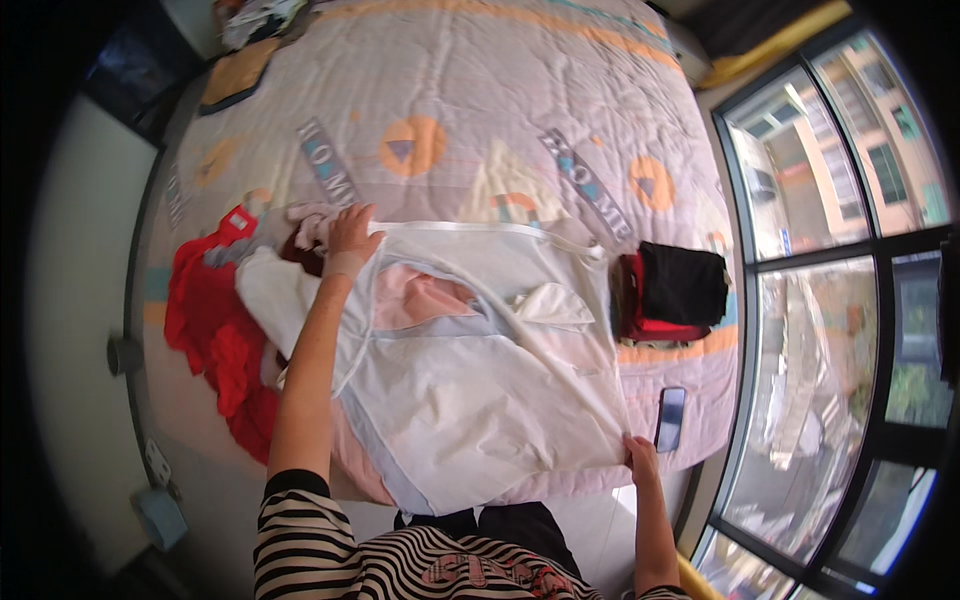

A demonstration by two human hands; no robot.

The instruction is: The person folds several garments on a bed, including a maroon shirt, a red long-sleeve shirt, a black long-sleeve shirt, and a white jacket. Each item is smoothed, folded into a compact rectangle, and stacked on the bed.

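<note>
A thin white garment (480, 390) lies spread over the near part of the bed, with a band along its far edge. My left hand (352, 238) is closed on its far left corner. Near the bed's front edge, my right hand (642, 458) grips the near right corner, fingers pressed together. Pink cloth (425, 296) shows through an opening in the white garment, and pale blue cloth (372, 450) sticks out at its left side. A small white flap of fabric (553, 306) lies on its right half.
Crumpled red clothing (215, 310) and white cloth (272, 292) are heaped on the left. A folded stack of dark and red clothes (680, 290) sits right of the garment. Nearer me lies a phone (671, 418). Beneath everything is a patterned quilt (480, 110); a window (810, 300) stands along the right.
</note>
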